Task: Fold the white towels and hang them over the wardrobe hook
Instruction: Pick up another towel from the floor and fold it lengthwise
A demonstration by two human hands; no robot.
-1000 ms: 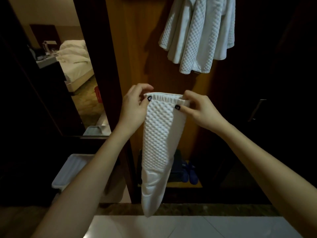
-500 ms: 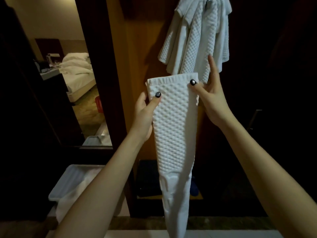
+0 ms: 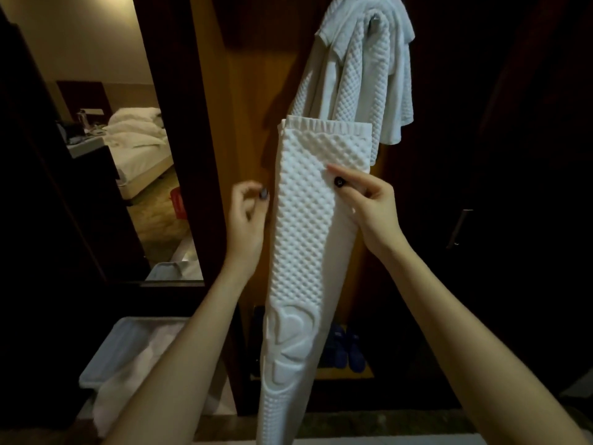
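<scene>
A folded white waffle towel (image 3: 305,239) hangs long and narrow in front of the wooden wardrobe panel (image 3: 247,123). My right hand (image 3: 372,207) pinches its right edge a little below the top, with the thumb on the front face. My left hand (image 3: 247,213) is just left of the towel, blurred, its fingers curled toward the thumb and holding nothing. Up on the right, other white towels (image 3: 362,85) hang draped over the wardrobe hook (image 3: 373,20). The held towel's frilled top edge overlaps their lower part.
A pale plastic bin (image 3: 106,358) with white cloth inside stands at the lower left. Blue shoes (image 3: 346,351) sit on the wardrobe floor. A dark door with a metal handle (image 3: 459,226) is on the right. On the left is an opening onto a bed (image 3: 138,146).
The towel has risen from chest height toward the hung towels. My left hand has let go of its left edge, and my right hand has slid lower along the right edge.
</scene>
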